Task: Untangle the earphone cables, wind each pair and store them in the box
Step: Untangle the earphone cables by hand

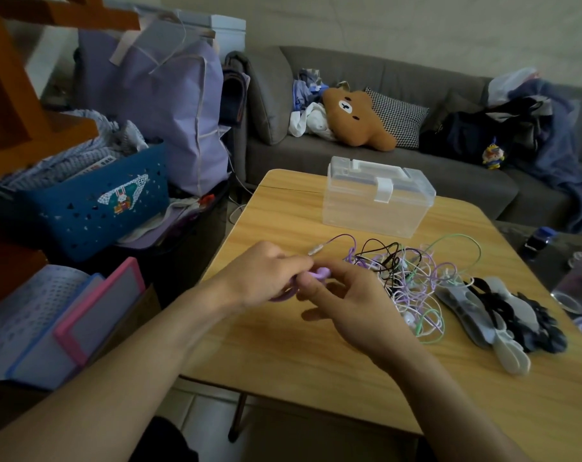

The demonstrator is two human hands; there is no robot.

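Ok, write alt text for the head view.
Both hands, left hand and right hand, pinch a purple earphone cable over a light wooden table. A multicoloured tangle of cables lies beside a closed clear plastic box.

My left hand (266, 275) and right hand (353, 305) meet over the near left part of the table (316, 355), fingers pinching a wound cable (311, 276) between them. Just right of my fingers the tangle of earphone cables (416, 278) lies on the table, one strand running back from it toward my left fingertips. Right of the tangle lies a pile of socks (503, 311). Behind my fingers, further back on the table, stands the box (376, 201), lid down. Behind the table runs the sofa (366, 161), a plush bear (356, 118) lying on its seat. Left of my left hand, off the table, sits a basket (99, 208).
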